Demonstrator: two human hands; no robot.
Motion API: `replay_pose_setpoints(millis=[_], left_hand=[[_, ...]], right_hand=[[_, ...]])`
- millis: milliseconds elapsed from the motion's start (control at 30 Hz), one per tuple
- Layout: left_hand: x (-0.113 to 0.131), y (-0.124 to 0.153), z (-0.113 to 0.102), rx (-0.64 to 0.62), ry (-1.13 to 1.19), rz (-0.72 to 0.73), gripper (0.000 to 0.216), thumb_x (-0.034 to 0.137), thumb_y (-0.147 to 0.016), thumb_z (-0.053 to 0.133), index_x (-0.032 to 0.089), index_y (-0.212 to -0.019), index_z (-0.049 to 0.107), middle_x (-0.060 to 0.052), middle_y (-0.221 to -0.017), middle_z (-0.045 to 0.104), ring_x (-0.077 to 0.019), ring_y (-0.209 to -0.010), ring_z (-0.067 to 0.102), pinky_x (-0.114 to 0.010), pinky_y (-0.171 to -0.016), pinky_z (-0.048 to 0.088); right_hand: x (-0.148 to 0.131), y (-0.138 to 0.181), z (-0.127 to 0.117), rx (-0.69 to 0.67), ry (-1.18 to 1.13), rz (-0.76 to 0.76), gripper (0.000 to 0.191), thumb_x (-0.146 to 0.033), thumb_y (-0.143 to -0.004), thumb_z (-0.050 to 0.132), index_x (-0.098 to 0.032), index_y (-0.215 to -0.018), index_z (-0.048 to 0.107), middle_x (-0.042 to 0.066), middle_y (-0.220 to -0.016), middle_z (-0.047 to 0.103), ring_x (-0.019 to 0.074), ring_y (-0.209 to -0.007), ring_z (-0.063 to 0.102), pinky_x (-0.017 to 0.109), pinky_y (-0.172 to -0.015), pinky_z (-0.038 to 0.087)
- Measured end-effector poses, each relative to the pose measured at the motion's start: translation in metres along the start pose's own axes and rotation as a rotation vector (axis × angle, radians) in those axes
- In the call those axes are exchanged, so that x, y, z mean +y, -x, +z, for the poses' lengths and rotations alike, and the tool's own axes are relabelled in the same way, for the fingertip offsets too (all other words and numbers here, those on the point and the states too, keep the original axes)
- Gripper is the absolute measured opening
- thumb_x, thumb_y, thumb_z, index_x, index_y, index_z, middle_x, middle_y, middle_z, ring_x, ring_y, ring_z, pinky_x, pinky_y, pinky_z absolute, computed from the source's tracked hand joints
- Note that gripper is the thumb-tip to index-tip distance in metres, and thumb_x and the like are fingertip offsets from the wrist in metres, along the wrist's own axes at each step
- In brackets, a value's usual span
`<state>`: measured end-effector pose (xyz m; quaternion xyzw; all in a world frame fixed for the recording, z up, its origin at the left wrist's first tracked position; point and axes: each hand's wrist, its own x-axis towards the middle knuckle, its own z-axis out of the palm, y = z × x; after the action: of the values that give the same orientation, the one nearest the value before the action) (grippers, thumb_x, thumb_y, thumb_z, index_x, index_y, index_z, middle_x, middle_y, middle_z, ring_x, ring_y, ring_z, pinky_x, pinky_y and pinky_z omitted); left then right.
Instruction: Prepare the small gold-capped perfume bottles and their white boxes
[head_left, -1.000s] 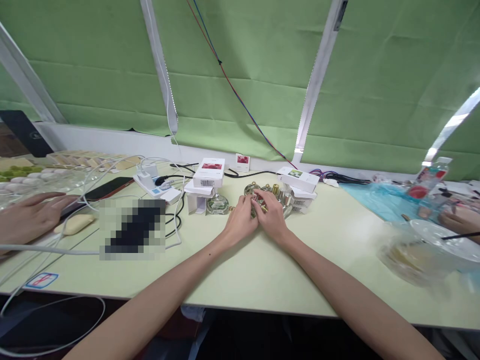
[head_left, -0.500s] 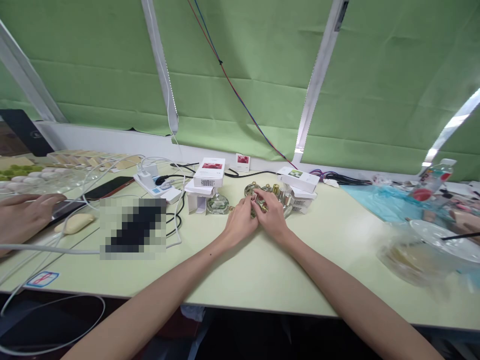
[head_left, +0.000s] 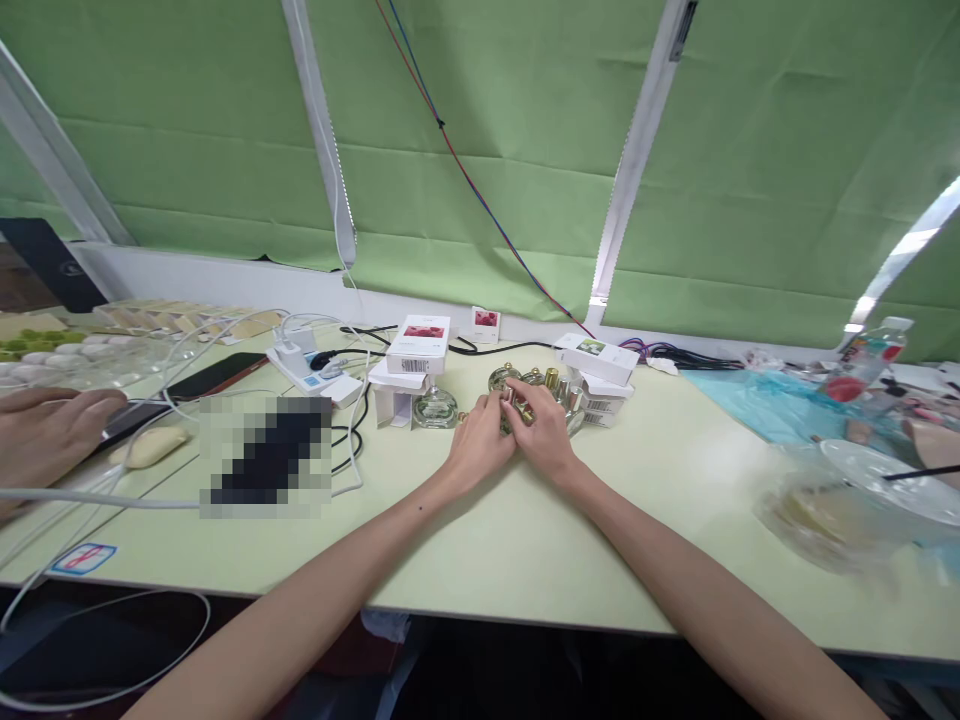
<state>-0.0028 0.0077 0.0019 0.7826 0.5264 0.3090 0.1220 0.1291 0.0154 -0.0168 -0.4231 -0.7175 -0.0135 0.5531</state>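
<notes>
My left hand (head_left: 484,440) and my right hand (head_left: 544,425) meet at the middle of the table. Their fingers are curled in and their tips pressed close together, over a cluster of small glass perfume bottles. Whatever lies between the fingertips is too small and covered to make out. Behind my fingers shows a round glass bottle (head_left: 504,377) with a gold top. A gold cap (head_left: 552,377) stands at my right fingers. Left of my left hand is another clear perfume bottle (head_left: 435,410), beside an open white carton (head_left: 391,405).
White boxes with pictures (head_left: 420,343) (head_left: 598,357) stand stacked on both sides of the bottles. At left lie a power strip (head_left: 311,372), cables, a yellow soap-like lump (head_left: 154,447) and another person's hand (head_left: 52,435). At right are a covered plastic cup (head_left: 832,510) and a bottle (head_left: 874,355).
My hands have barely moved and keep the same closed pose over the bottles. The other person's hand at left has shifted slightly.
</notes>
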Motion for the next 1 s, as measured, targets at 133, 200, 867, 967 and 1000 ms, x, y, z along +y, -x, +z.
replay_pose_setpoints(millis=[133,200,867,967,1000], left_hand=[[0.0014,0.0005,-0.001,-0.001,-0.042,-0.011,0.034,0.026,-0.09,0.047,0.02,-0.122,0.053,-0.016,-0.117,0.063,-0.0308,-0.096,0.066,-0.04,-0.075,0.052],[0.0026,0.0008,-0.002,-0.001,-0.063,-0.012,0.034,0.026,-0.091,0.045,0.02,-0.123,0.053,-0.016,-0.119,0.062,-0.0314,-0.097,0.066,-0.04,-0.076,0.051],[-0.0001,0.0005,-0.0043,-0.062,-0.217,-0.044,0.042,0.025,-0.081,0.052,0.022,-0.122,0.046,-0.01,-0.107,0.054,-0.0262,-0.08,0.067,-0.035,-0.064,0.048],[0.0018,0.0007,-0.006,-0.069,-0.23,-0.07,0.037,0.025,-0.083,0.051,0.021,-0.12,0.046,-0.01,-0.107,0.053,-0.0256,-0.079,0.067,-0.035,-0.065,0.048],[0.0029,0.0009,-0.0068,-0.071,-0.232,-0.081,0.036,0.026,-0.084,0.051,0.02,-0.12,0.047,-0.01,-0.107,0.053,-0.0257,-0.08,0.067,-0.035,-0.065,0.048]], right_hand=[[0.001,-0.0002,0.0007,0.0,0.003,-0.007,0.031,-0.025,-0.094,0.057,-0.022,-0.123,0.066,0.008,-0.101,0.071,0.0229,-0.093,0.062,0.038,-0.084,0.055],[0.001,-0.0003,0.0009,0.003,0.003,-0.009,0.031,-0.025,-0.094,0.057,-0.022,-0.122,0.066,0.008,-0.101,0.071,0.0229,-0.091,0.062,0.038,-0.083,0.055],[-0.0021,0.0,0.0005,-0.014,0.017,-0.008,0.031,-0.022,-0.092,0.058,-0.021,-0.122,0.067,0.007,-0.105,0.073,0.0236,-0.094,0.059,0.039,-0.086,0.053],[-0.0019,0.0005,0.001,-0.016,0.017,-0.014,0.031,-0.023,-0.092,0.058,-0.021,-0.123,0.066,0.007,-0.106,0.073,0.024,-0.095,0.058,0.04,-0.087,0.052],[-0.0018,0.0007,0.0012,-0.016,0.016,-0.013,0.031,-0.023,-0.093,0.058,-0.022,-0.123,0.066,0.007,-0.105,0.072,0.024,-0.095,0.058,0.04,-0.086,0.052]])
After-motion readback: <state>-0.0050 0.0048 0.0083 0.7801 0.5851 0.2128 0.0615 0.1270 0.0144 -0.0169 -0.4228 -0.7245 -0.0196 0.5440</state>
